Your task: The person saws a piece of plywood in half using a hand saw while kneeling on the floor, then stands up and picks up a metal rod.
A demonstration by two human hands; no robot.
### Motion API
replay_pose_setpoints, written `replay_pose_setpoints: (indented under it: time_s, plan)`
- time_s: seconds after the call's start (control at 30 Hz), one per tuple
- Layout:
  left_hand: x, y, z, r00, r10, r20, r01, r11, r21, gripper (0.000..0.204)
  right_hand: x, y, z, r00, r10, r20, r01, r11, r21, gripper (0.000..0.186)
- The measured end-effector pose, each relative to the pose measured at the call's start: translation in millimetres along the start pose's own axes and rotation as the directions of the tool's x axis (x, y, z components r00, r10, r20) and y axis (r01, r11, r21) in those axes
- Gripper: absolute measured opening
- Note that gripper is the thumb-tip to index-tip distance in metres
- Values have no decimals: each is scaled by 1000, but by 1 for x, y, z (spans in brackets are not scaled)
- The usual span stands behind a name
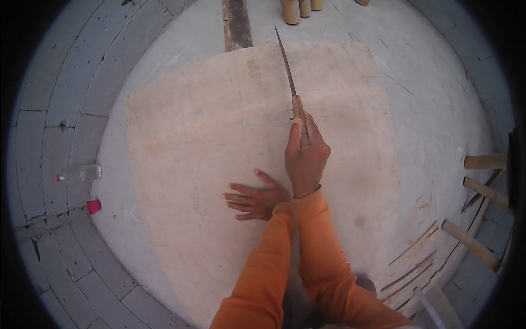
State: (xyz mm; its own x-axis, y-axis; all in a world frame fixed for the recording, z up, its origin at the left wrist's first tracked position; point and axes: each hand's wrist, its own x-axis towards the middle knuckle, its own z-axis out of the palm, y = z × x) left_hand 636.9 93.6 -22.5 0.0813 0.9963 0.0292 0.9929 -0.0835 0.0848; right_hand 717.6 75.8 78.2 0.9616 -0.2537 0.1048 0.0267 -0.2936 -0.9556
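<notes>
My right hand (307, 159) grips the wooden handle (301, 131) of a long, thin, tapering metal blade (286, 60), which points away from me over the far part of a large pale tan sheet (181, 120). Below and left of it, my left hand (255, 200) lies palm down on the sheet with its fingers spread. Both forearms are in orange sleeves and sit close together at the wrists.
A dark wooden beam (236, 24) and upright bamboo pieces (290, 10) stand beyond the sheet. More bamboo poles (468, 241) and thin strips (411, 244) are on the right. A plastic bottle (87, 172) and a pink cup (93, 206) are on the left by grey block walls (49, 153).
</notes>
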Motion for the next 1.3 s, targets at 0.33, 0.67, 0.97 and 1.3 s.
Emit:
replay_pose_setpoints:
  time_s: [0.33, 0.67, 0.97, 1.3]
  plan:
    - [-1, 1, 1, 1000, -12, 2, 12, 1000, -8, 85, 5, 9, 5, 993, -99, -68, 97, 995, -24, 32]
    - [-3, 4, 0, 1000, -14, 21, 14, 1000, -17, 85, 24, 8, 3, 996, -89, -22, 87, 993, -74, 34]
    - [-6, 5, 5, 999, -1, -47, 1, 1000, 3, 84, 39, -2, 8, 999, -51, 12, 52, 995, -84, 30]
    - [0, -1, 5, 999, 3, -42, -3, 1000, -3, 85, 14, 9, 5, 992, -117, -51, 118, 993, 21, 33]
